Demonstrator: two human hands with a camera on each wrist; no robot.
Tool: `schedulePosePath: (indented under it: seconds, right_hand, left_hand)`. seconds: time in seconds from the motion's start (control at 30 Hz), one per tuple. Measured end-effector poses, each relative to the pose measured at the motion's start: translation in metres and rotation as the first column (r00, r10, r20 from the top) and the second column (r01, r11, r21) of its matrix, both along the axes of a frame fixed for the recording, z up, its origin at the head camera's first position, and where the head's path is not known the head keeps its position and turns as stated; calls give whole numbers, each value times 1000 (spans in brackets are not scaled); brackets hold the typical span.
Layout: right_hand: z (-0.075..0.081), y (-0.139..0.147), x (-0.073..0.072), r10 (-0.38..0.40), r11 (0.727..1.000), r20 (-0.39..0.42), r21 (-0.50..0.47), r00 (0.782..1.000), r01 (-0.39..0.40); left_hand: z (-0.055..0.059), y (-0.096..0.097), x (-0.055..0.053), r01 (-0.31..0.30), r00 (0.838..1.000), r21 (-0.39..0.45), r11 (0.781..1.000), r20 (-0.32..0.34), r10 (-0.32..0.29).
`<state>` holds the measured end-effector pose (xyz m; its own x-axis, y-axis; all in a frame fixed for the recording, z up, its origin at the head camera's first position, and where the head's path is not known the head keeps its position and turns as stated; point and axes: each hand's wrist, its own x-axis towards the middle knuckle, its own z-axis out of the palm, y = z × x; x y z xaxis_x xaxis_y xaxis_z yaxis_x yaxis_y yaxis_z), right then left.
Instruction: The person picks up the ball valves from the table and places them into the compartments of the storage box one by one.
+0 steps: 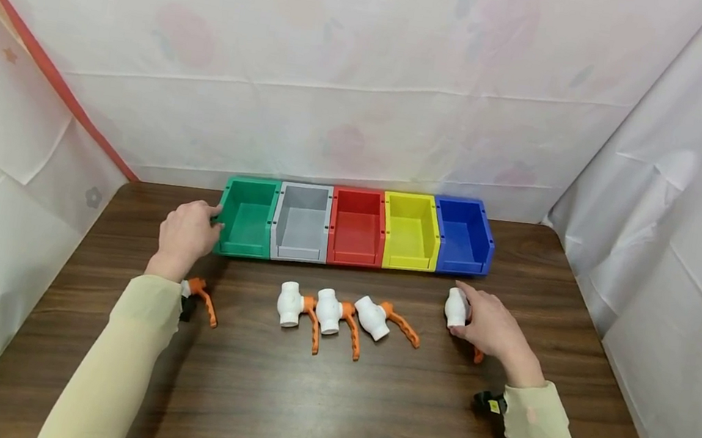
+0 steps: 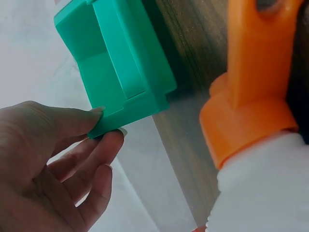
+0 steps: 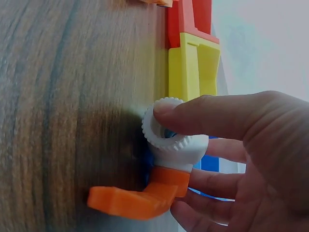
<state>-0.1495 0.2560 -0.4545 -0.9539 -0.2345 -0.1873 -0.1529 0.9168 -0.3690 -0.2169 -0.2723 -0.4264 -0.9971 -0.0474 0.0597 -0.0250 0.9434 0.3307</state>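
Note:
My left hand pinches the side rim of the green bin, thumb inside the wall and fingers outside, as the left wrist view shows. A white ball valve with an orange lever handle lies just below that wrist, partly hidden by it in the head view. On the right, my right hand grips another white ball valve, its thumb on the ribbed end ring. That valve's orange handle points toward the near side, mostly covered by the hand in the head view.
Three more white ball valves with orange handles lie in a row mid-table. Behind them, joined to the green bin, stand grey, red, yellow and blue bins. Patterned white cloth hangs behind and at both sides.

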Motion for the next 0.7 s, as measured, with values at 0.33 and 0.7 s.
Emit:
schedulePosePath:
  seconds: [0.33,0.7]
  right_hand:
    - [5,2,3,-6,1000,-49,-22,999,5]
    - [21,-1,-4,6,991,-145,-129,989,-25]
  left_hand:
    - [-3,-3,-4,8,1000,42,999,27,-10]
    - [-4,-4,-3,8,1000,25,1000,20,-9]
